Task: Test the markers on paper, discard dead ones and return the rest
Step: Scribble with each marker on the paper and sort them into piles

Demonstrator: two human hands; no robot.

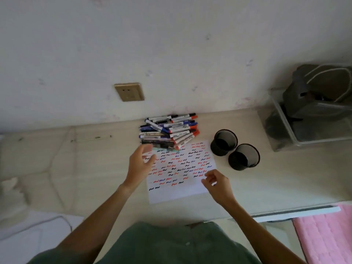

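Left hand: fingers spread and half curled, reaching at the near edge of the marker pile; something pale shows blurred at the fingertips, cannot tell if a marker is gripped yet.
Marker pile: just beyond the left hand, against the wall; whiteboard markers with black, blue and red caps, lying roughly parallel, near ends overlapping the paper's far edge. Likely dumped there so each can be grabbed, tested, then sorted.
Test paper: flat between the two hands, mostly filled with rows of short red, blue and black squiggles; blank strip left nearest the person. Judging by that fill, testing is well along.
Right hand: over the paper's right near corner, fingers loosely pinched and narrow; nothing visibly held. Probably pinning the sheet or waiting to pull a cap.
Mesh pen cups: two black ones, right of and beyond the right hand, touching each other, both look empty. Guess: one for keepers, one for dead markers; cannot tell which.
Clear bin: far right of the right hand, holds a dark bag with white cord handles.
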